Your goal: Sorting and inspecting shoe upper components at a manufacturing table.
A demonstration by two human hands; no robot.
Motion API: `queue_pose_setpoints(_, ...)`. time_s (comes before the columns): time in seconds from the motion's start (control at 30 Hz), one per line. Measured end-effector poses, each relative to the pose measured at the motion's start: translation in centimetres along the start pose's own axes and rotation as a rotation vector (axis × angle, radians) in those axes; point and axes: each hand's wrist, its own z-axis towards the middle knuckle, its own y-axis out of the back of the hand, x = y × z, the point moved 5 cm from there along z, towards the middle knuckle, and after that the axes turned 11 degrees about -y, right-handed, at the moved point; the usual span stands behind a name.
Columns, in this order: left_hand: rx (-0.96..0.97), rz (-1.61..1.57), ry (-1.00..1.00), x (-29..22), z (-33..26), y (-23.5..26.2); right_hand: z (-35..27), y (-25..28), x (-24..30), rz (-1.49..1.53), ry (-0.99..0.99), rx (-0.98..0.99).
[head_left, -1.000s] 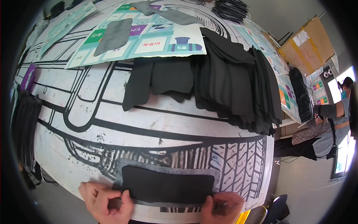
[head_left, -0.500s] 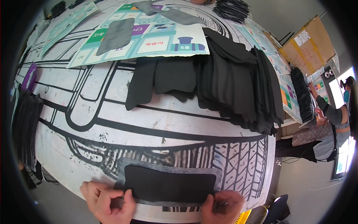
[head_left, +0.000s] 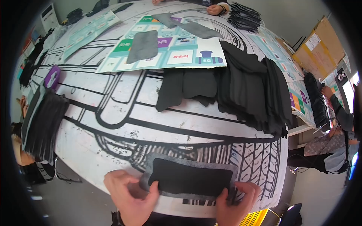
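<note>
A black rounded fabric piece [head_left: 190, 181] lies on a larger grey felt piece [head_left: 188, 162] at the near edge of the table. My left hand [head_left: 130, 194] presses on the left end of both pieces, thumb on the black one. At the right end, my right hand [head_left: 235, 201] pinches the edge of the layers with its fingers curled.
A pile of black fabric pieces [head_left: 241, 88] spreads across the table's middle right. Printed game boards [head_left: 166, 47] with grey pieces lie farther back. Another black stack [head_left: 43, 122] sits at the left edge. A seated person [head_left: 335, 132] is at the right; another person's hand [head_left: 215, 8] is at the far edge.
The black piece now sits shifted on a visible grey layer beneath it. My left hand has slid right onto its end; my right hand stays at the right end.
</note>
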Motion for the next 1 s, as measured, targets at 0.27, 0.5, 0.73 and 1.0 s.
queue_pose_setpoints(0.27,0.047,-0.115,0.005,-0.2,-1.0,0.6,-1.5,0.7,-0.6,0.187,0.099,-0.17)
queue_pose_setpoints(0.5,0.356,-0.119,-0.492,-5.8,-0.9,-0.3,-3.0,0.2,2.4,-0.165,0.606,0.132)
queue_pose_setpoints(0.73,0.328,-0.066,-0.595,-5.3,-4.1,-3.5,-4.0,-1.1,1.3,-0.179,0.682,0.085)
queue_pose_setpoints(1.0,0.219,0.001,-0.589,-4.2,-5.4,-5.4,-5.5,-1.5,0.4,-0.143,0.649,0.043)
